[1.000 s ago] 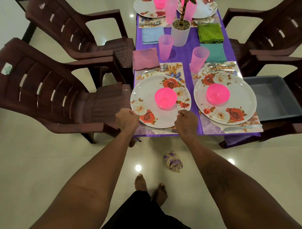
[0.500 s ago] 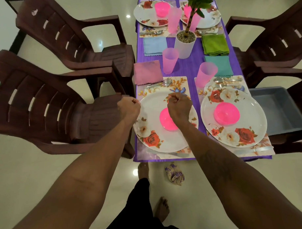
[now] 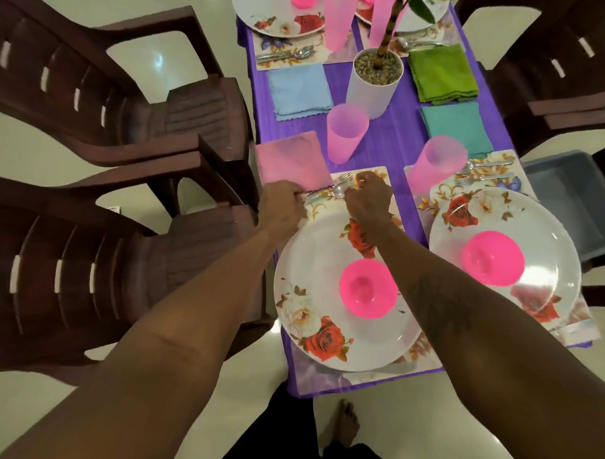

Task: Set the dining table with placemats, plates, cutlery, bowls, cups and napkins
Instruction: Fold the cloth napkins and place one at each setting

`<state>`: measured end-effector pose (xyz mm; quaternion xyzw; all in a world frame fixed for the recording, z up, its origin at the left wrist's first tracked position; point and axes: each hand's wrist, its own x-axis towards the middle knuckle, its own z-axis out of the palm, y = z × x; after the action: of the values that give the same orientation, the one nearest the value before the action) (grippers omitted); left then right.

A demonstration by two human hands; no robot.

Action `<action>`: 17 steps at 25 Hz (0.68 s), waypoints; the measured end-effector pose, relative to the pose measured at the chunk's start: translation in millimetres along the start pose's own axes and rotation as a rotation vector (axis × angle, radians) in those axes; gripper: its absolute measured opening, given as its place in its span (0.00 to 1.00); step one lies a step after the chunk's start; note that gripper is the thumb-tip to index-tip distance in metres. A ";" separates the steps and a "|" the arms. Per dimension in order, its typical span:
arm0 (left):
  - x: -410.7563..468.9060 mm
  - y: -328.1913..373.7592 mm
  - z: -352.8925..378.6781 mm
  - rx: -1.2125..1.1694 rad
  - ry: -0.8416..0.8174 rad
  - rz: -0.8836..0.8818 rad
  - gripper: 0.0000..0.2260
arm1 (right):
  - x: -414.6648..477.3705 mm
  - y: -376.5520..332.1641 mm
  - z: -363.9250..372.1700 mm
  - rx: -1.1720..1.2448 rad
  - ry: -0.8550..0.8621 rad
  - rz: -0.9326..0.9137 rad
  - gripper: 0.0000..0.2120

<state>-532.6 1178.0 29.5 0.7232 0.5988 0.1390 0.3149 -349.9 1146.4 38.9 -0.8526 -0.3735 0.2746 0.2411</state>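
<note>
At the near end of the table (image 3: 400, 140), on its purple cloth:
- left hand (image 3: 283, 204): fingers curled at the near edge of the pink napkin (image 3: 289, 160), by the cutlery's handle ends; whether it grips anything cannot be told.
- right hand (image 3: 367, 197): fingers curled, thumb against forefinger, just over the spoon (image 3: 336, 193); what it holds, if anything, cannot be told.
- fork (image 3: 344, 177) and spoon: side by side on the far strip of the placemat (image 3: 382, 173), between the two hands.
- placemat: floral, lying under the plate (image 3: 313, 264).
- plate: white with red roses, beneath both forearms.
- bowl (image 3: 367, 292): bright pink, in the middle of the plate.
- pink napkin: folded, at the table's left edge, just beyond the placemat.
- cup (image 3: 345, 133): pink, upright, just right of the pink napkin.
- right setting: second plate (image 3: 547, 238) carrying second bowl (image 3: 493, 258); second cup (image 3: 433, 163) upright at its mat's far left corner; right cutlery (image 3: 488, 163) beyond the plate; teal napkin (image 3: 457, 128) beyond that.
- farther up: blue napkin (image 3: 299, 90), green napkin (image 3: 442, 74), white pot (image 3: 372, 91) with a plant between them.
- far end: far plate (image 3: 267, 11) and tall far cup (image 3: 339, 17), partly cut off.
- around: brown chairs (image 3: 87, 263) on both sides; grey tub (image 3: 569, 204) on the right one; bare foot (image 3: 347, 423) on the floor.
</note>
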 end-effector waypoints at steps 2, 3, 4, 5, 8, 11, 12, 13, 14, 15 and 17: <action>15.7 -0.4 -3.7 0.046 -0.015 0.043 0.10 | 10.0 -4.2 6.4 -0.084 -0.015 -0.018 0.24; 21.7 -0.8 -5.2 0.068 -0.010 0.054 0.10 | 13.0 -6.0 8.3 -0.102 -0.015 -0.036 0.24; 27.3 -2.5 -5.7 0.075 0.003 0.056 0.09 | 15.9 -7.7 10.4 -0.101 -0.015 -0.048 0.24; 32.2 -4.5 -6.1 0.074 0.020 0.053 0.08 | 18.4 -8.7 12.1 -0.096 -0.013 -0.053 0.24; 36.5 -7.7 -4.5 0.075 0.033 0.081 0.07 | 24.3 -10.8 16.8 -0.090 0.006 -0.068 0.19; 29.4 -2.9 2.7 0.144 0.006 0.169 0.09 | 28.1 -8.2 15.4 -0.082 -0.022 -0.054 0.16; 28.1 -3.4 8.3 0.165 0.011 0.181 0.10 | 29.7 -5.4 13.4 -0.075 -0.042 -0.051 0.16; 26.5 -3.9 11.9 0.187 0.020 0.175 0.10 | 30.4 -2.7 10.9 -0.077 -0.064 -0.053 0.15; 25.5 -4.7 14.5 0.203 0.027 0.165 0.09 | 31.4 0.4 8.2 -0.088 -0.077 -0.061 0.14; 25.3 -5.0 15.0 0.215 0.022 0.151 0.08 | 32.6 3.2 5.8 -0.095 -0.084 -0.068 0.13; 25.3 -5.6 12.6 0.233 0.013 0.162 0.08 | 34.0 8.1 3.0 -0.067 -0.089 -0.066 0.13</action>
<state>-523.5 1198.9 11.9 0.7998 0.5527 0.0981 0.2127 -328.3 1168.3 21.9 -0.8343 -0.4208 0.2917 0.2047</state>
